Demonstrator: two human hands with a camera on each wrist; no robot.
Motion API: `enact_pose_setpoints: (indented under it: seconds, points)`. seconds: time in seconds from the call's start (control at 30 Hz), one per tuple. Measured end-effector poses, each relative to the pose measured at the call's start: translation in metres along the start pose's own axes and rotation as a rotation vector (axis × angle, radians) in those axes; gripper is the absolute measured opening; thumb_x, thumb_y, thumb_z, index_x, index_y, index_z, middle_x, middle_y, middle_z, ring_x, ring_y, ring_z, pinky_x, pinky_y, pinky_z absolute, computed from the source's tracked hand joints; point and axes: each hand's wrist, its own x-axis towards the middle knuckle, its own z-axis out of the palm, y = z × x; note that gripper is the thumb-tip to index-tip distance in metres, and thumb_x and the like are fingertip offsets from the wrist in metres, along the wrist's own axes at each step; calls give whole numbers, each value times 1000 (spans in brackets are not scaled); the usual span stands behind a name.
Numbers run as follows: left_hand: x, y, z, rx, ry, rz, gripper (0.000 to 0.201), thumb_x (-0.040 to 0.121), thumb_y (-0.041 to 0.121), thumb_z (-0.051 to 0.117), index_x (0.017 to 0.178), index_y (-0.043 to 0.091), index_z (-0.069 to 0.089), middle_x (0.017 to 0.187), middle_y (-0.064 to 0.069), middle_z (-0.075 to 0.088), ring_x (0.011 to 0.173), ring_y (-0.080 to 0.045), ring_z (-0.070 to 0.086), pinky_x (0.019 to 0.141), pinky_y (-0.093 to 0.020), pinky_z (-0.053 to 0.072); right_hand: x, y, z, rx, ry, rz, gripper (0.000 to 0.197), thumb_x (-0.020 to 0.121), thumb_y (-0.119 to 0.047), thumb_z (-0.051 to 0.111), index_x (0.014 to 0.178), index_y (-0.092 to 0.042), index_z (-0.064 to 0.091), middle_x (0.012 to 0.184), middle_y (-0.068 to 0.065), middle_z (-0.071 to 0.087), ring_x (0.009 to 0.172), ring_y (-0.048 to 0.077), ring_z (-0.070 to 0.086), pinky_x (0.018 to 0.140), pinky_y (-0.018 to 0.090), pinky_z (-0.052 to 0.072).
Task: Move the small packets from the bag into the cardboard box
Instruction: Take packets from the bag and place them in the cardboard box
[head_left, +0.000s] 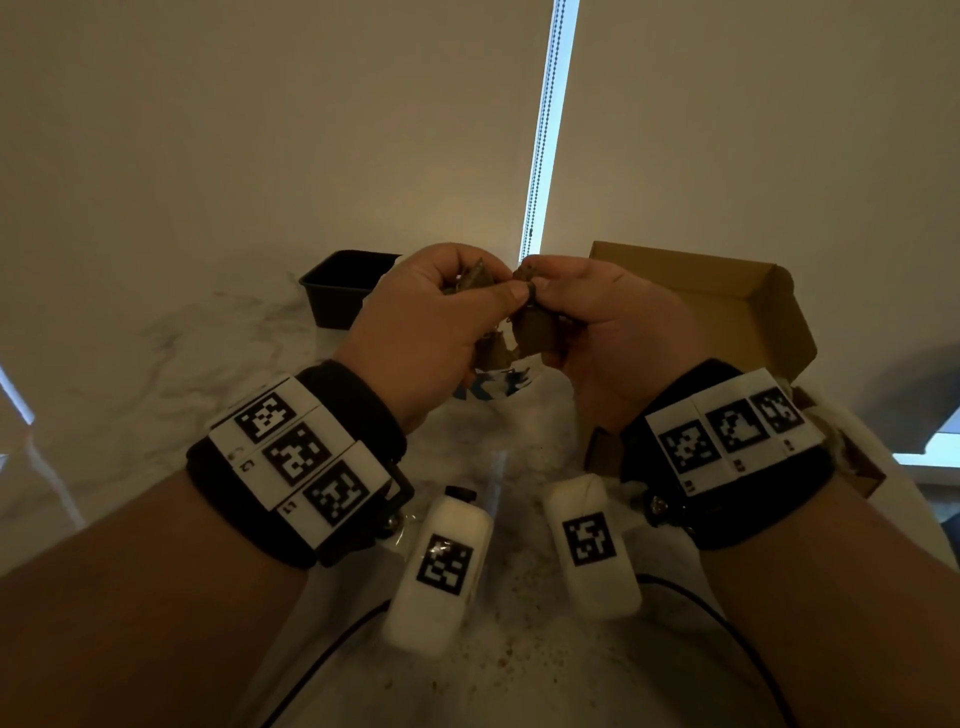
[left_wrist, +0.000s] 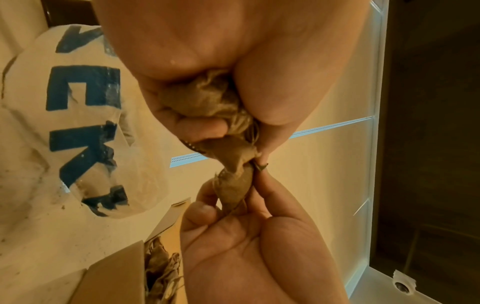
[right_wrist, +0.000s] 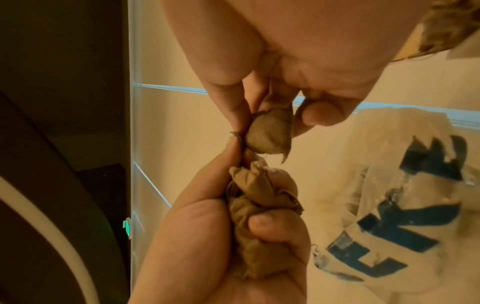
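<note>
I hold both hands up close together over the table. My left hand (head_left: 470, 293) (left_wrist: 233, 127) grips a clump of small brown packets (head_left: 475, 275) (left_wrist: 205, 98) (right_wrist: 254, 226). My right hand (head_left: 548, 291) (right_wrist: 270, 117) pinches one brown packet (head_left: 535, 327) (left_wrist: 233, 185) (right_wrist: 270, 131) that touches the clump. The clear plastic bag (head_left: 498, 382) (left_wrist: 78, 123) (right_wrist: 402, 216) with blue letters lies under the hands. The open cardboard box (head_left: 727, 296) (left_wrist: 114, 273) stands at the right, with several packets in the box (left_wrist: 161, 271).
A black tray (head_left: 345, 286) stands at the back left on the white marble table (head_left: 156, 364). Crumbs (head_left: 519, 597) are scattered on the table near me. Behind the table hang closed blinds with a bead chain (head_left: 545, 130).
</note>
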Motion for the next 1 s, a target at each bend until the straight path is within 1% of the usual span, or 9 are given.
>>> enact_pose_setpoints:
  seconds: [0.07,0.23,0.37,0.47,0.6,0.73,0.83,0.93,1.0]
  points:
    - [0,0,0,24,14,-2,2,94,16,66,94,14,64,68,-1,62,41,-4,55,38,-14,41,-1,-1,2,-19,26,-6,15,93,-16,57,99,-18,70,84,5,72,66,15,65,50,22,45]
    - [-1,3,0,11,31,-11,10,96,17,64,105,16,65,82,-4,65,45,-2,60,39,-13,42,-5,-6,2,5,-42,-51,15,92,-10,58,102,-13,68,81,5,70,61,8,66,49,19,46]
    - [-1,4,-1,-36,6,-65,13,97,14,62,108,9,68,75,-2,65,43,-2,60,38,-12,41,-4,-7,-1,-63,-61,-86,18,87,-1,63,100,-14,66,88,8,71,69,14,68,53,21,49]
    - [0,4,-1,-30,5,-97,20,96,15,62,112,4,68,72,-2,64,41,-3,59,36,-12,39,-3,-7,-3,-86,-40,-86,21,86,0,64,96,-18,61,85,7,71,68,15,70,57,26,53]
    - [1,3,-2,10,1,-96,15,96,18,63,104,7,68,67,2,64,40,-3,57,35,-13,37,-5,-8,-5,-158,-94,-119,26,87,1,63,103,-20,62,82,5,74,76,20,72,67,35,60]
    - [2,1,-2,12,-3,-93,13,96,18,64,102,7,68,57,8,64,40,-3,57,35,-14,37,-8,-7,-5,-352,-88,-154,16,90,-12,64,96,-27,67,92,4,74,80,16,70,59,25,54]
    - [3,0,-4,6,-13,-101,14,95,20,64,102,8,68,54,8,64,41,-5,58,35,-15,36,-9,-6,-5,-401,-74,-151,14,91,-17,63,84,-26,71,89,7,74,80,21,68,56,26,50]
    - [4,-2,-5,5,-17,-103,13,94,21,66,102,12,69,58,7,66,42,-6,57,35,-16,37,-7,-5,-6,-409,-69,-135,12,92,-19,63,84,-22,72,91,12,74,87,33,68,55,27,48]
    - [5,-3,-5,-1,-3,-101,15,93,23,67,105,14,69,66,4,68,43,-7,57,36,-18,38,-5,-4,-6,-403,-60,-118,13,92,-21,62,84,-21,72,92,12,74,87,32,68,54,27,47]
